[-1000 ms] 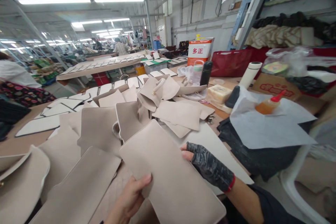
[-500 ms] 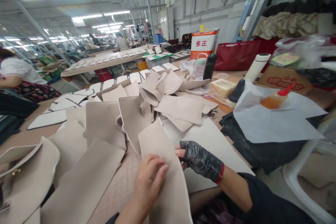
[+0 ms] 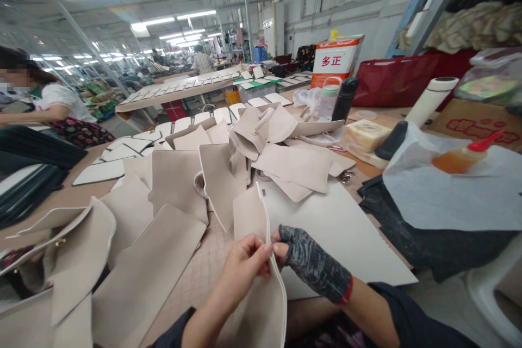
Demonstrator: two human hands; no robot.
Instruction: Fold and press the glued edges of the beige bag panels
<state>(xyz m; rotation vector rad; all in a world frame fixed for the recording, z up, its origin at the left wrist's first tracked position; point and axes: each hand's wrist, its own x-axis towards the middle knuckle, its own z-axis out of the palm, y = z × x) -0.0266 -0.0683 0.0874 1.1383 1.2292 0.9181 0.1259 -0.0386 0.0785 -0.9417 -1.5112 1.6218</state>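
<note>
A long beige leather-like panel (image 3: 255, 304) with a pale edge stands partly on its side in front of me. My bare left hand (image 3: 250, 258) pinches its upper edge between thumb and fingers. Close against it, my right hand (image 3: 305, 255), in a dark grey fingerless glove with a red cuff, grips the same edge with its fingertips. Beneath and to the right lies a large white sheet (image 3: 322, 228). More beige panels (image 3: 177, 185) are spread to the left and beyond my hands, some with handles and gold-coloured fittings.
Rows of white dark-edged pieces (image 3: 104, 172) line the table behind. At the right are a black bottle (image 3: 345, 99), a white flask (image 3: 432, 100), an orange squeeze bottle (image 3: 460, 160) on white paper and a red-and-white can (image 3: 336, 60). A co-worker (image 3: 53, 100) is at the left.
My left hand has gone from lying on the panel to pinching its edge, which is now raised. My right hand has closed in beside it. The camera view has turned slightly left.
</note>
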